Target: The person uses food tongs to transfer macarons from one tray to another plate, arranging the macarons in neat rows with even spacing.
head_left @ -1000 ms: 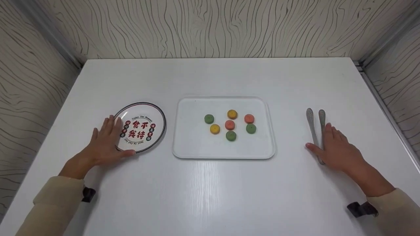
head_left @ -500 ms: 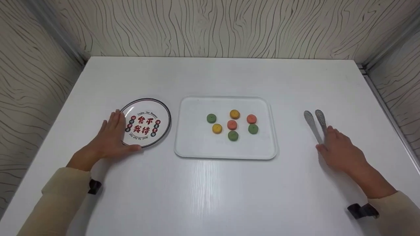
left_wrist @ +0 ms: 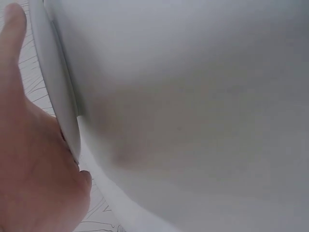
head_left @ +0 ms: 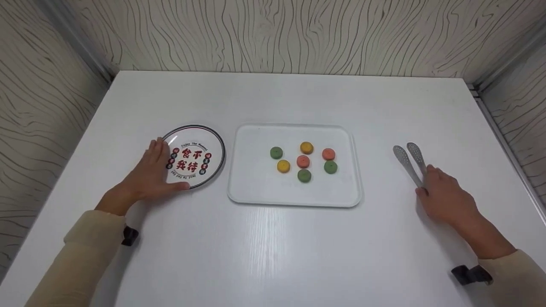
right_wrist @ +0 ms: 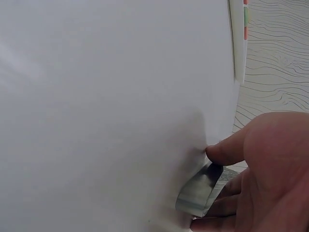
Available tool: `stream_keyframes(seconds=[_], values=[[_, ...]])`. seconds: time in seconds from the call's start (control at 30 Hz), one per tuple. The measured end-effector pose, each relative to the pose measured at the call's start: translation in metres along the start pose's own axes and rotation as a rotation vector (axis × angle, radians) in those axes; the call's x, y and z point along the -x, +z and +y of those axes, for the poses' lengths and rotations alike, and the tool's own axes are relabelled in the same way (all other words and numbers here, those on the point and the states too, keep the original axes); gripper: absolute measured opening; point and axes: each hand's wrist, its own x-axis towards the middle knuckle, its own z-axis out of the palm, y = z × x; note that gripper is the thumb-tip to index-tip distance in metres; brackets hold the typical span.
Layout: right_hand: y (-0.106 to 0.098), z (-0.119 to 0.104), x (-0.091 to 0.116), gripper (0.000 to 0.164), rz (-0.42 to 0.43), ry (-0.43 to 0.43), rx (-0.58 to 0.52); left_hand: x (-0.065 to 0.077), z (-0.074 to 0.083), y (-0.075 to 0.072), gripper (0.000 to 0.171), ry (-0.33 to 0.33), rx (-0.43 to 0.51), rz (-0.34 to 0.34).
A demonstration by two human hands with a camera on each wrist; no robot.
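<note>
My left hand lies along the left rim of a round white plate, fingers fairly straight and thumb stretched along the near rim. In the left wrist view the plate shows edge-on beside the thumb. At the right, my right hand grips metal tongs between thumb and fingers, their two perforated ends pointing away from me. The right wrist view shows the bent metal end of the tongs below the thumb. My palm hides the middle of the tongs.
Between the hands lies a white rectangular tray with several small round cakes, among them a green one, a yellow one and a pink one. Patterned panels border the white table.
The plate has slid slightly right toward the tray with my left hand at its rim. My right fingers have closed round the tongs, whose ends have swung left. The head view has shifted a little.
</note>
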Motion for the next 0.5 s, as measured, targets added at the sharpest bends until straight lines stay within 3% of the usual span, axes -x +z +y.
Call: stream_keyframes(seconds=[0.3, 0.5], values=[[0.0006, -0.0001, -0.0036, 0.051, 0.082, 0.008, -0.027, -0.004, 0.0012, -0.0022, 0.133, 0.005, -0.004, -0.029], [-0.0009, 0.0016, -0.0041, 0.055, 0.083, 0.053, -0.037, -0.0056, -0.0018, 0.0004, 0.134, 0.014, -0.018, -0.024]])
